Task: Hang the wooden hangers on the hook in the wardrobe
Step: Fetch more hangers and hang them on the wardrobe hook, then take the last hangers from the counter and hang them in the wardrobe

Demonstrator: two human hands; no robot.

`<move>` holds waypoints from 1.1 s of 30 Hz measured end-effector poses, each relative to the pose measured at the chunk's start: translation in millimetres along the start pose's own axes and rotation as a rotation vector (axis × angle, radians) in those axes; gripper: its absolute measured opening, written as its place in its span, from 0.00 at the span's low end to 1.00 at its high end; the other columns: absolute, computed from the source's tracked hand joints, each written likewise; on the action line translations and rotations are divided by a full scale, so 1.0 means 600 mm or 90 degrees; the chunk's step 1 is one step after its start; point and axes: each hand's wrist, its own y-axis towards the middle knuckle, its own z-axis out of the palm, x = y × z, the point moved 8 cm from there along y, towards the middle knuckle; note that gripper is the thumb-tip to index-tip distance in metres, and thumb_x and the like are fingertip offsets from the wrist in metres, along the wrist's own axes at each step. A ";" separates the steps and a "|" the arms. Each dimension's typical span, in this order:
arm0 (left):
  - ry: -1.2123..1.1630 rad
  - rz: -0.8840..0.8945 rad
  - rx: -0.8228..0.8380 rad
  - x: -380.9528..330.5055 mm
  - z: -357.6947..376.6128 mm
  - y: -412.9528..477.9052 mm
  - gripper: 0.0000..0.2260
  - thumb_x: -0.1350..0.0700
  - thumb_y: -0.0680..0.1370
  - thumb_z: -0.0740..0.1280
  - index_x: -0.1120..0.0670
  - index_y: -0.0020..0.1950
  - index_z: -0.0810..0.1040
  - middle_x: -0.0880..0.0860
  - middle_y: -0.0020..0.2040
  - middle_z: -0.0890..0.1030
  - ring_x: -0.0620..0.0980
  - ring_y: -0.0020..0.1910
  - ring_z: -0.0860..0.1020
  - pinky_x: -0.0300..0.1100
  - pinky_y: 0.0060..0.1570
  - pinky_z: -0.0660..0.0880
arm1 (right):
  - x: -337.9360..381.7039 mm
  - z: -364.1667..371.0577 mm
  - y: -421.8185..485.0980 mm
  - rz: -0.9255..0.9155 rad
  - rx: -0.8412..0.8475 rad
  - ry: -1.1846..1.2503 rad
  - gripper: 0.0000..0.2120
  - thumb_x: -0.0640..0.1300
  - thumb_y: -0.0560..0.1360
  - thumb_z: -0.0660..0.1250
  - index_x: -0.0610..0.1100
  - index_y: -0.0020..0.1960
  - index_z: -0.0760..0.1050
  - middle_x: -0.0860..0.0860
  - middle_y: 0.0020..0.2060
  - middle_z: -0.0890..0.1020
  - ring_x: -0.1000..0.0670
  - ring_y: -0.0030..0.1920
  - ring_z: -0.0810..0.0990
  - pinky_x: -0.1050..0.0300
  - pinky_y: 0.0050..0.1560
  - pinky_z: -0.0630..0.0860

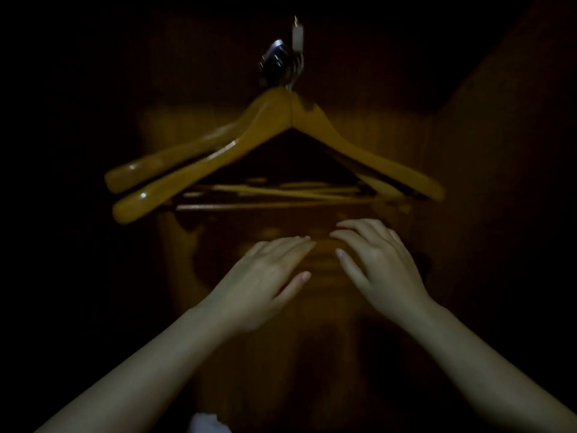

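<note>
Several yellow-brown wooden hangers (259, 132) hang bunched together from a small hook (296, 35) on the dark wardrobe back wall, their metal hook wires (278, 65) blurred. Their cross bars (271, 198) fan out slightly below. My left hand (265, 276) and my right hand (377, 260) are both below the hangers, palms down, fingers straight and relaxed, holding nothing. Neither hand touches a hanger; a gap separates the fingertips from the lowest cross bar.
The wardrobe interior is very dark, with a brown wooden back panel (312, 276) behind the hands and a side panel (499, 151) on the right. A pale patch of something white (206, 423) shows at the bottom edge.
</note>
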 end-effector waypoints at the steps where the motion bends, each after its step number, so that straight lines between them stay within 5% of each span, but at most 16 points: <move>1: -0.020 0.016 0.025 -0.009 0.017 -0.012 0.26 0.42 0.77 0.45 0.47 0.75 0.55 0.45 0.75 0.61 0.39 0.73 0.56 0.34 0.70 0.50 | -0.001 0.005 -0.028 0.020 0.025 -0.001 0.19 0.51 0.75 0.53 0.46 0.59 0.77 0.50 0.55 0.80 0.48 0.57 0.77 0.55 0.54 0.72; 6: -0.139 0.068 0.154 -0.059 0.120 -0.067 0.20 0.45 0.80 0.53 0.49 0.71 0.65 0.47 0.68 0.71 0.43 0.65 0.70 0.38 0.65 0.65 | -0.014 0.036 -0.192 0.182 0.217 -0.005 0.16 0.50 0.79 0.56 0.49 0.64 0.72 0.54 0.59 0.77 0.52 0.60 0.75 0.58 0.57 0.71; 10: -0.225 0.131 0.272 -0.125 0.224 -0.116 0.15 0.47 0.80 0.55 0.48 0.65 0.70 0.47 0.58 0.78 0.36 0.39 0.73 0.37 0.43 0.73 | -0.041 0.058 -0.350 0.353 0.363 -0.012 0.16 0.51 0.79 0.54 0.52 0.64 0.70 0.54 0.62 0.76 0.51 0.62 0.75 0.53 0.59 0.73; 12: -0.245 0.152 0.338 -0.162 0.286 -0.144 0.13 0.48 0.80 0.56 0.47 0.63 0.71 0.46 0.53 0.80 0.36 0.35 0.72 0.35 0.38 0.72 | -0.047 0.062 -0.436 0.412 0.404 -0.005 0.14 0.48 0.79 0.55 0.51 0.62 0.72 0.52 0.57 0.78 0.50 0.56 0.78 0.52 0.54 0.76; 16: -0.326 0.143 0.478 -0.232 0.412 -0.212 0.14 0.47 0.79 0.58 0.50 0.60 0.74 0.46 0.46 0.78 0.43 0.40 0.77 0.39 0.41 0.73 | -0.051 0.050 -0.617 0.570 0.458 -0.013 0.13 0.47 0.79 0.57 0.50 0.59 0.75 0.52 0.53 0.82 0.50 0.51 0.81 0.52 0.49 0.78; 22: -0.396 0.122 0.651 -0.348 0.542 -0.326 0.12 0.50 0.79 0.60 0.52 0.59 0.75 0.52 0.53 0.80 0.47 0.49 0.77 0.46 0.51 0.76 | -0.029 0.009 -0.894 0.826 0.519 0.008 0.12 0.51 0.78 0.58 0.54 0.59 0.73 0.56 0.52 0.81 0.52 0.51 0.81 0.60 0.43 0.72; 26: -0.364 0.105 0.788 -0.423 0.612 -0.406 0.13 0.50 0.79 0.58 0.55 0.59 0.74 0.54 0.55 0.78 0.50 0.51 0.76 0.40 0.43 0.72 | 0.006 -0.034 -1.069 0.988 0.566 0.040 0.13 0.50 0.78 0.58 0.52 0.60 0.74 0.51 0.55 0.81 0.48 0.53 0.80 0.57 0.49 0.74; 30: -0.339 0.100 0.871 -0.496 0.665 -0.478 0.10 0.51 0.79 0.60 0.55 0.55 0.75 0.56 0.54 0.78 0.54 0.54 0.77 0.42 0.50 0.74 | 0.052 -0.085 -1.229 1.150 0.589 0.097 0.15 0.49 0.78 0.57 0.48 0.61 0.74 0.49 0.56 0.80 0.47 0.54 0.79 0.56 0.53 0.74; 33: -0.337 0.055 0.927 -0.545 0.693 -0.516 0.12 0.53 0.79 0.60 0.58 0.57 0.75 0.57 0.55 0.77 0.53 0.54 0.76 0.42 0.51 0.73 | 0.090 -0.120 -1.343 1.282 0.555 0.152 0.14 0.47 0.78 0.57 0.44 0.59 0.75 0.46 0.52 0.81 0.47 0.45 0.80 0.53 0.50 0.76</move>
